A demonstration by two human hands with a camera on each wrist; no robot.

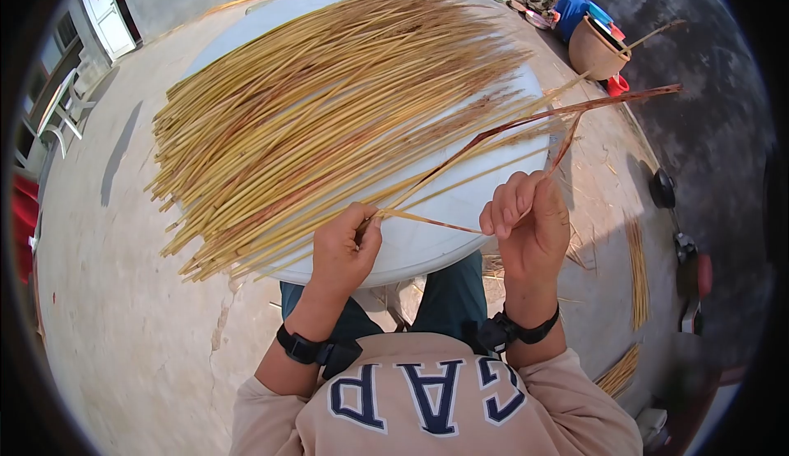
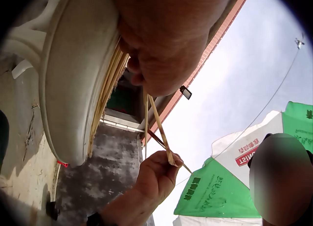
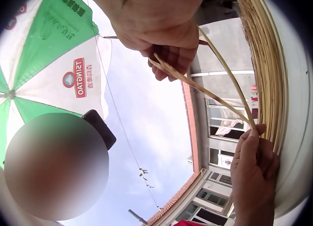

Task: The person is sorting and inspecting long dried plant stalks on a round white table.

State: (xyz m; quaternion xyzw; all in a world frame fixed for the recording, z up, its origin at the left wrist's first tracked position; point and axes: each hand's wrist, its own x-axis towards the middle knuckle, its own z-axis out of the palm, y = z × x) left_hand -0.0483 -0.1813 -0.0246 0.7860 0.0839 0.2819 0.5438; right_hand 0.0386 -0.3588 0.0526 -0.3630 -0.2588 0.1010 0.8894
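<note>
Over the near edge of the white round table [image 1: 423, 250], the left hand [image 1: 345, 246] pinches a long, thin dry stalk between thumb and fingers. A pale strip [image 1: 436, 222] runs taut from that pinch to the right hand [image 1: 532, 226], whose curled fingers grip its other end. Farther out, the stalk carries a reddish-brown sheath [image 1: 588, 106] reaching past the table to the right. In the right wrist view the strip [image 3: 208, 93] and the stalk [image 3: 227, 69] spread as a V from the left fingertips. A broad layer of stalks [image 1: 288, 119] with feathery ends covers most of the table.
Small stalk bundles [image 1: 637, 271] lie on the concrete ground at the right. Beyond the table stand a terracotta pot [image 1: 593, 51], a blue barrel [image 1: 571, 13] and a red cup [image 1: 617, 85]. A white chair [image 1: 62, 111] is at the far left. A green-and-white umbrella [image 2: 220, 194] hangs overhead.
</note>
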